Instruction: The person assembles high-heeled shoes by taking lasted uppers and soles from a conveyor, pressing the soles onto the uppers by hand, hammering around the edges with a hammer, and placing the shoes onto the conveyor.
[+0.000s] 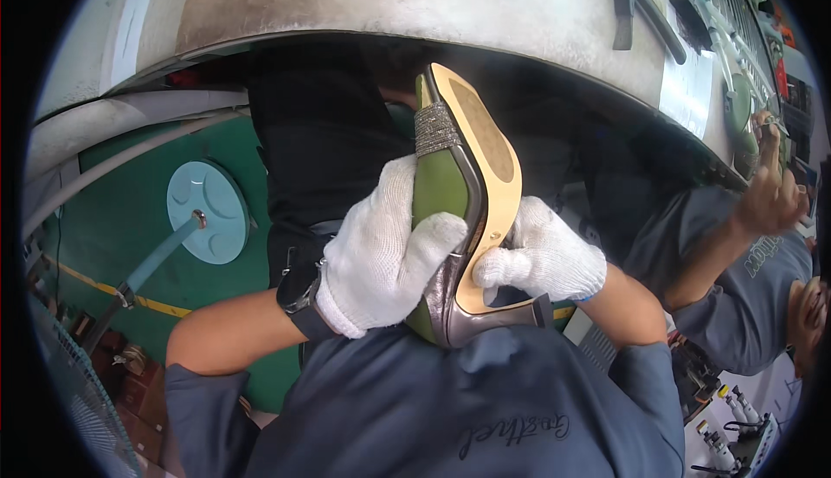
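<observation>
A high-heeled sandal [499,158] is held on its side in front of my chest, its tan sole turned to the right and its toe pointing away from me. A green last or filling shows inside it, with a glittery strap across the front and a metallic heel part near my shirt. My left hand [385,249], in a white knit glove, wraps the green side with the thumb across it. My right hand [545,253], gloved alike, grips the sole by the arch, thumb pressed on it near the heel.
Ahead of me runs a pale worktable [363,2] with a curved-looking edge. A hammer [645,6] and other tools lie at its right. A co-worker's hand [770,188] is raised on the right. A light-blue round stand base [208,211] is on the green floor at left, with a fan [86,400] nearer.
</observation>
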Available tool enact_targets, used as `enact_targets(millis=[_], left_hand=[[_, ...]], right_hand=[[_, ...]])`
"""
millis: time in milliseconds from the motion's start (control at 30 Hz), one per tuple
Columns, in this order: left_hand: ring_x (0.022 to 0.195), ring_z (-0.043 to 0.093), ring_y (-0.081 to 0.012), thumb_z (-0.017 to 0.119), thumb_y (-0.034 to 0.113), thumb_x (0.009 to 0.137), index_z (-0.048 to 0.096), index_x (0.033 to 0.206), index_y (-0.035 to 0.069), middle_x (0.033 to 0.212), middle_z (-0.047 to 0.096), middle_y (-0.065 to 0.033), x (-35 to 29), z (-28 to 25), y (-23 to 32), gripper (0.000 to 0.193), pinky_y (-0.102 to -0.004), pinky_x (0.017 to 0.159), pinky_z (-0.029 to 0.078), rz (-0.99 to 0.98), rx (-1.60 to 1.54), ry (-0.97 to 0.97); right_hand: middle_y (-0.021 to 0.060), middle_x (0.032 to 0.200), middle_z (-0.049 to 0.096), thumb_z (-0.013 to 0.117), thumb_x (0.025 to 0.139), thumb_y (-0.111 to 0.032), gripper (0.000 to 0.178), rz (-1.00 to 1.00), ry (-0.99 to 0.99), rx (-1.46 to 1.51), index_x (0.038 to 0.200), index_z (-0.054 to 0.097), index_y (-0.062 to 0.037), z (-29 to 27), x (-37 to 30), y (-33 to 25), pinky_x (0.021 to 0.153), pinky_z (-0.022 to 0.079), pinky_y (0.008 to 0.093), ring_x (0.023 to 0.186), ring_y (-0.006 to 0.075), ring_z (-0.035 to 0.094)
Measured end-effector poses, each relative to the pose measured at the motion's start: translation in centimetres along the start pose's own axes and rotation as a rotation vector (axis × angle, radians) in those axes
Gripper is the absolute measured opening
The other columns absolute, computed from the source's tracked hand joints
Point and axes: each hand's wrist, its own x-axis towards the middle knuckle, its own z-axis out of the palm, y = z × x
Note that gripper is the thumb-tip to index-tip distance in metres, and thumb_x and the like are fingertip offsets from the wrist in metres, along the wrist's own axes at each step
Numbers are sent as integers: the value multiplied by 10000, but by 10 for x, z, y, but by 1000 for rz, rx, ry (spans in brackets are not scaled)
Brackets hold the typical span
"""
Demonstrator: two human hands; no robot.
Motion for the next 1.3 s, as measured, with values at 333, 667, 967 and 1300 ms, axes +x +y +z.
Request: enact_targets(millis=[333, 667, 967, 1300], left_hand=[[1096, 784, -418, 749, 439, 1078, 492, 1529, -66, 1253, 734, -258, 1, 3, 13, 724, -457, 927, 635, -1, 197, -28], [1081, 770, -344, 655, 337, 1132, 478, 1498, -87, 1230, 730, -218, 5, 6, 12, 588, -409, 938, 590, 25, 240, -57], [1016, 801, -403, 709, 345, 1108, 515, 1501, -68, 1155, 758, -256, 3, 7, 6, 603, -445, 862, 637, 59, 82, -18], [989, 787, -434, 764, 334, 1062, 564, 1481, -48, 1165, 752, -246, 9, 13, 22, 600, -451, 853, 639, 124, 201, 30]], right_hand=[[42, 955, 774, 868, 983, -247, 317, -16, 65, -97, 1157, 779, 2, 4, -6, 12, 705, 569, 287, 789, 95, 680], [55, 1086, 800, 833, 1001, -183, 298, -248, 284, 37, 1223, 781, 9, 34, -5, 35, 883, 588, 297, 976, 95, 714], [62, 1264, 750, 984, 869, -348, 746, -166, -77, -82, 1461, 650, -40, -1, 2, 24, 1021, 570, 360, 1167, 144, 677], [50, 1292, 740, 1014, 830, -238, 797, -199, 13, -40, 1505, 628, -61, 7, -3, 31, 1026, 573, 348, 1190, 128, 674]])
